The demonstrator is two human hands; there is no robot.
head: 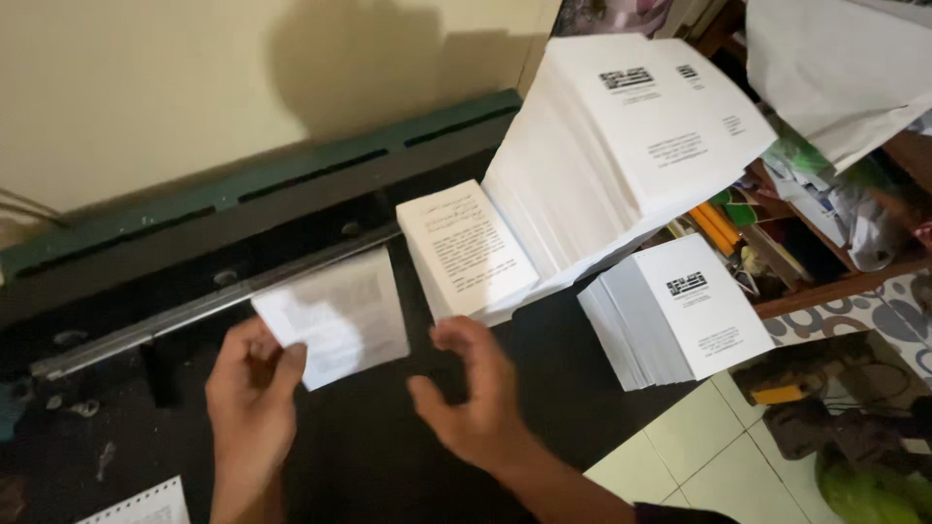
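The fingers (275,361) of the left hand (250,403) are pinched closed on the lower left corner of a thin bundle of printed sheets (335,315), thumb on top, holding it just above the dark surface (369,456). The bundle is blurred, so its print cannot be made out. It sits near the middle of the surface, just in front of the long metal rail (194,309) of a cutting machine that runs along the surface's far edge, with a green bar (272,184) behind it.

The right hand (476,398) hovers just to the right of the bundle, fingers spread and slightly curled, holding nothing and touching nothing that can be seen.

Beyond the right hand, a small white booklet (466,247) with printed text lies near the rail, leaning against a tall, slanted stack of white printed sheets (621,146) at the far right corner. A shorter stack of the same sheets (675,315) stands at the right edge of the surface. A spiral-bound pad (141,507) shows at the near left edge.
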